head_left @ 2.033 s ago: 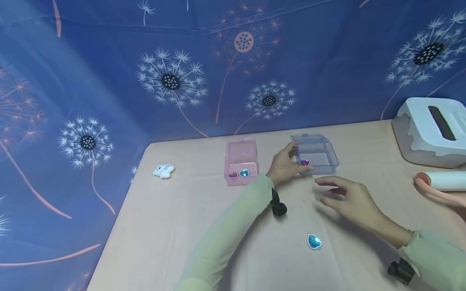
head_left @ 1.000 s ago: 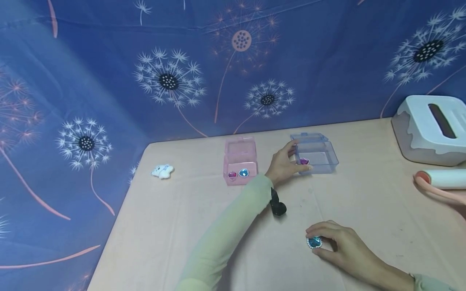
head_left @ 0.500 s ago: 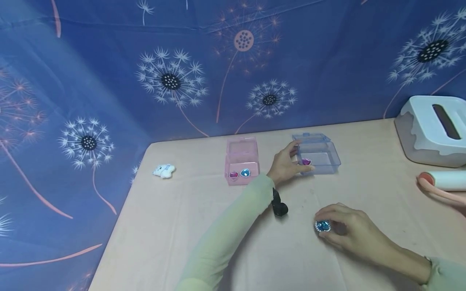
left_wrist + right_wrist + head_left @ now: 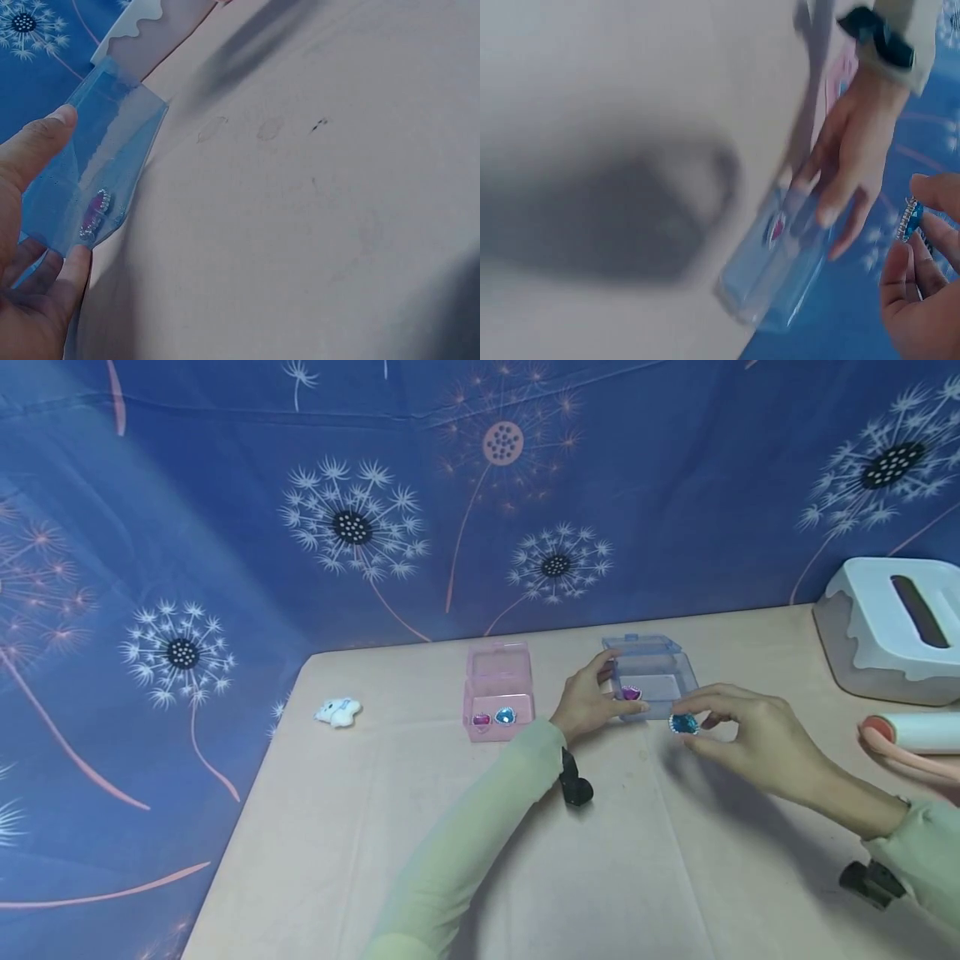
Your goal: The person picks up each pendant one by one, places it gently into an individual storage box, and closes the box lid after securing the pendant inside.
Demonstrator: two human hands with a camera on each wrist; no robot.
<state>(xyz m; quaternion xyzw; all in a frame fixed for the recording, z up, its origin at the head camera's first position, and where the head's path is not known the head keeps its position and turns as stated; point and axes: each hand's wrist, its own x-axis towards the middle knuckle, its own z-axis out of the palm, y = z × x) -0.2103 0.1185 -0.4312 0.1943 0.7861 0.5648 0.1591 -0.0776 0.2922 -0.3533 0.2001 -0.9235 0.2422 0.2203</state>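
Note:
My left hand (image 4: 583, 703) grips the left side of a clear blue plastic box (image 4: 663, 683), whose lid stands open at the back. A heart-shaped purple gem (image 4: 632, 692) with a beaded edge lies inside, also visible through the wall in the left wrist view. Just in front of the box's right corner, my right hand (image 4: 765, 743) pinches a blue gem (image 4: 683, 724) between thumb and fingers, held above the table. The right wrist view shows this gem (image 4: 910, 217) edge-on. Left of my left hand sits an open pink box (image 4: 498, 670) containing a magenta gem (image 4: 481, 720) and a blue gem (image 4: 506, 717).
A small white-and-blue figure (image 4: 339, 712) lies at the table's left. At the right stand a white-topped tissue box (image 4: 885, 635) and a white roller (image 4: 926, 732) with a pink handle. A blue dandelion-print cloth (image 4: 675, 485) hangs behind the table.
My right hand came down to the blue gem on the table, picked it up, and moved it away from me to the blue box. My left hand stays on the box.

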